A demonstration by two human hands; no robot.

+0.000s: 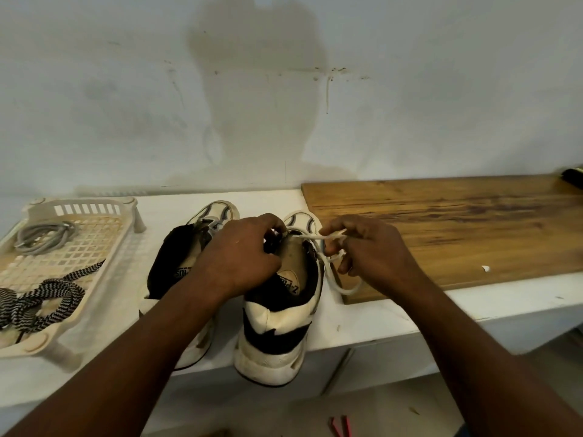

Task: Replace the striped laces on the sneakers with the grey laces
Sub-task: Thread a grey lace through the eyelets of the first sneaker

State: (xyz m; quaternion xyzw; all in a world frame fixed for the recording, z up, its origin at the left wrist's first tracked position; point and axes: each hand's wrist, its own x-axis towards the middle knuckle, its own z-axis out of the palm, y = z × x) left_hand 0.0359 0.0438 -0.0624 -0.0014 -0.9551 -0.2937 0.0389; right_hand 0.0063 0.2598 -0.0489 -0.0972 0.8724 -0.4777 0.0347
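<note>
The sneaker (277, 310) at mid-frame on the surface (362, 320) is what we are relacing, left hand (239, 257) and right hand (372, 250) each taking a pinching grip on its pale lace (315, 237), which probably needs its tip fed through the next eyelet.

I am making out only two prints, both inside the shoes. In the right-hand sneaker (277, 323), dark lettering (291, 287) is lying on the pale insole (291, 257) toward the heel, upside down to my camera. I am reading a "Z" with a dash beside it, while the remaining characters are running out of sight under the dark collar. In the left-hand sneaker (167, 257), a black-and-white block logo (182, 272) is sitting at the same spot. Its letters are coming through too blurred and too covered for me to read.
</note>
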